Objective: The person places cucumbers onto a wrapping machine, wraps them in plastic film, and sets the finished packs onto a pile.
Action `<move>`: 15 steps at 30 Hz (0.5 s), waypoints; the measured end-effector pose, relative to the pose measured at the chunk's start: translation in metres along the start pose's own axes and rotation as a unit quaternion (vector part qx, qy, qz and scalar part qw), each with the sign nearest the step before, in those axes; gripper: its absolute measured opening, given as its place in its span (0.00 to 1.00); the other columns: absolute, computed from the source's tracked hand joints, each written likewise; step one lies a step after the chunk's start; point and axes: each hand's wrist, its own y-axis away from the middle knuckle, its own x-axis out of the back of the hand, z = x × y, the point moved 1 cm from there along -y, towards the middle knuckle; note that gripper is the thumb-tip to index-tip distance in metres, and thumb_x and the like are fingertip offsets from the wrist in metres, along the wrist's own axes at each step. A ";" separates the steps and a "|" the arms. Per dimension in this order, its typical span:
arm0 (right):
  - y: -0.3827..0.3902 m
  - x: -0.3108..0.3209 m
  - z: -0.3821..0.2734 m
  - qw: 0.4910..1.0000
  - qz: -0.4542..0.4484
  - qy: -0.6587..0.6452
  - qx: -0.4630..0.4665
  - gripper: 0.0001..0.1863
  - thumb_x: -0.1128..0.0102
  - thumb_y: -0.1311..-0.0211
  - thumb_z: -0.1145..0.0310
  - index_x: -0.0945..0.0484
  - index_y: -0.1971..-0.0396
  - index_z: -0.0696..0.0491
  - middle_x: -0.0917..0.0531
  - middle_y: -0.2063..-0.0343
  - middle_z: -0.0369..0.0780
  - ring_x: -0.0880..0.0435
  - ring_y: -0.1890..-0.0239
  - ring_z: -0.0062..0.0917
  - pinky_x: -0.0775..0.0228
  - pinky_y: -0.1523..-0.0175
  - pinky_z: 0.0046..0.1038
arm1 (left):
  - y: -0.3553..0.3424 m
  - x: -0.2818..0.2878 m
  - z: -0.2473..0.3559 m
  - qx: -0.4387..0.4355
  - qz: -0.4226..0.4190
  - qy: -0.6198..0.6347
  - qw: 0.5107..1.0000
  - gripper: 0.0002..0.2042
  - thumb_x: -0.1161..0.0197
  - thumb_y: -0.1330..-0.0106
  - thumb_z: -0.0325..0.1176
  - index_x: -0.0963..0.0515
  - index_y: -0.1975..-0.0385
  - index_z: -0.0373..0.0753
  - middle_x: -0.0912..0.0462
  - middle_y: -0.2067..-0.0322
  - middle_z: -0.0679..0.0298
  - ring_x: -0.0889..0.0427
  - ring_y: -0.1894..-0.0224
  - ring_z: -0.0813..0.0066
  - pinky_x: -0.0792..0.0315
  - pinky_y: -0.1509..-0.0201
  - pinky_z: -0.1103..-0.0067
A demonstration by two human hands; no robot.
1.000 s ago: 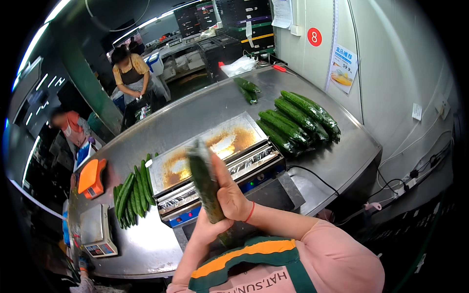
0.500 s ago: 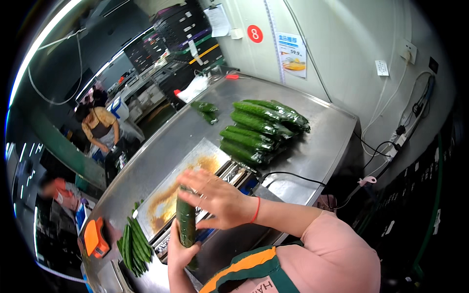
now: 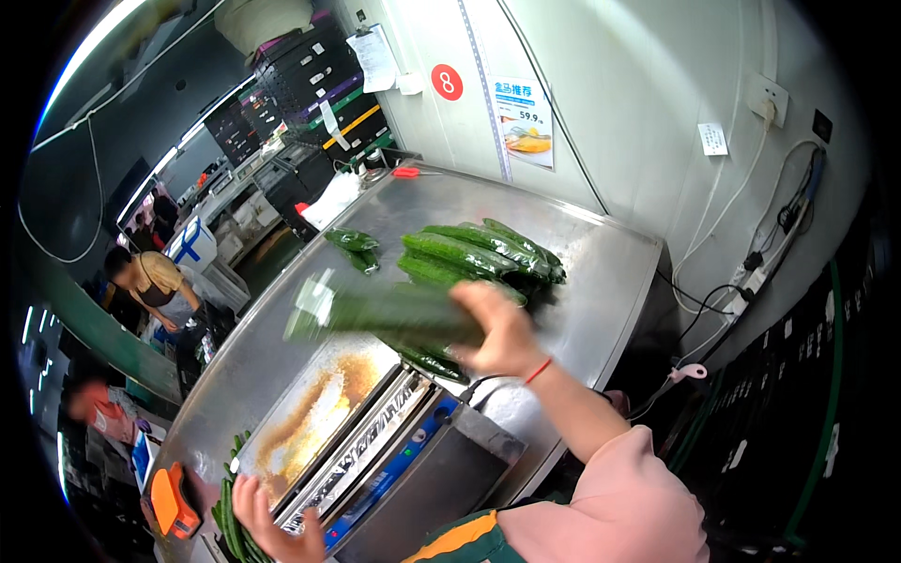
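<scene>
My right hand (image 3: 493,328), with a red band at the wrist, grips a wrapped cucumber (image 3: 380,310), blurred by motion and held sideways above the table, in front of a pile of wrapped cucumbers (image 3: 469,244). My left hand (image 3: 282,525) is low at the left, empty, fingers apart and curved, by the sealing machine (image 3: 385,479) with its stained plate (image 3: 310,422). Loose cucumbers (image 3: 225,507) lie left of it, partly hidden.
A steel table (image 3: 601,281) meets a white wall with cables. Small wrapped cucumbers (image 3: 352,244), a white bag (image 3: 333,197) and an orange scale (image 3: 174,497) are on or near it. Two co-workers (image 3: 164,281) (image 3: 103,408) stand beyond the left edge. Dark crates (image 3: 770,422) are at right.
My hands have parted: the right one has lifted the wrapped cucumber and swung it forward toward the pile, while the left has let go and dropped lower left. The view has also turned rightward.
</scene>
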 end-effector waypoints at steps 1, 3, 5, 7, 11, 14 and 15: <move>-0.004 0.012 0.031 0.994 0.020 0.000 -0.105 0.34 0.33 0.66 0.65 0.32 0.52 0.54 0.26 0.57 0.45 0.27 0.53 0.38 0.35 0.47 0.33 | 0.011 -0.003 -0.012 0.070 -0.001 0.004 0.998 0.25 0.38 0.45 0.31 0.34 0.48 0.29 0.31 0.49 0.49 0.33 0.46 0.53 0.42 0.41 0.65; -0.004 0.028 0.107 0.967 0.118 0.057 -0.217 0.34 0.35 0.62 0.66 0.34 0.50 0.55 0.27 0.56 0.45 0.27 0.53 0.37 0.34 0.49 0.33 | 0.035 -0.004 -0.031 0.209 -0.012 0.013 0.978 0.22 0.39 0.45 0.25 0.34 0.50 0.29 0.30 0.51 0.49 0.31 0.48 0.57 0.39 0.43 0.70; -0.012 0.037 0.158 0.940 0.150 0.114 -0.285 0.30 0.39 0.62 0.69 0.33 0.52 0.58 0.24 0.63 0.48 0.25 0.58 0.40 0.33 0.51 0.34 | 0.086 0.008 -0.064 0.301 -0.035 -0.022 0.953 0.22 0.39 0.45 0.25 0.34 0.49 0.29 0.28 0.52 0.50 0.29 0.50 0.60 0.35 0.46 0.71; -0.002 0.019 0.227 0.920 0.102 0.173 -0.338 0.26 0.39 0.62 0.68 0.28 0.56 0.58 0.22 0.61 0.48 0.23 0.57 0.36 0.34 0.51 0.31 | 0.179 0.036 -0.097 0.414 0.010 0.003 0.910 0.24 0.41 0.46 0.25 0.34 0.48 0.33 0.30 0.50 0.52 0.32 0.46 0.59 0.38 0.44 0.69; 0.052 0.043 0.338 0.864 -0.005 0.065 -0.499 0.22 0.36 0.60 0.70 0.25 0.59 0.59 0.19 0.68 0.45 0.20 0.65 0.31 0.28 0.60 0.30 | 0.280 0.046 -0.043 0.642 0.078 -0.061 0.760 0.21 0.41 0.46 0.24 0.31 0.49 0.35 0.29 0.49 0.57 0.29 0.47 0.66 0.35 0.45 0.73; 0.051 0.056 0.447 0.885 -0.135 0.186 -0.404 0.21 0.37 0.58 0.69 0.25 0.60 0.59 0.20 0.68 0.45 0.21 0.65 0.31 0.28 0.60 0.30 | 0.302 0.039 -0.035 0.720 0.151 -0.079 0.673 0.19 0.40 0.46 0.28 0.28 0.52 0.36 0.24 0.54 0.56 0.26 0.51 0.67 0.32 0.48 0.75; 0.042 0.053 0.461 0.882 -0.156 0.220 -0.386 0.21 0.37 0.57 0.68 0.25 0.60 0.59 0.20 0.68 0.44 0.21 0.65 0.31 0.29 0.60 0.30 | 0.302 0.041 -0.028 0.731 0.130 -0.093 0.663 0.18 0.41 0.46 0.29 0.27 0.53 0.36 0.24 0.55 0.57 0.25 0.51 0.68 0.32 0.48 0.75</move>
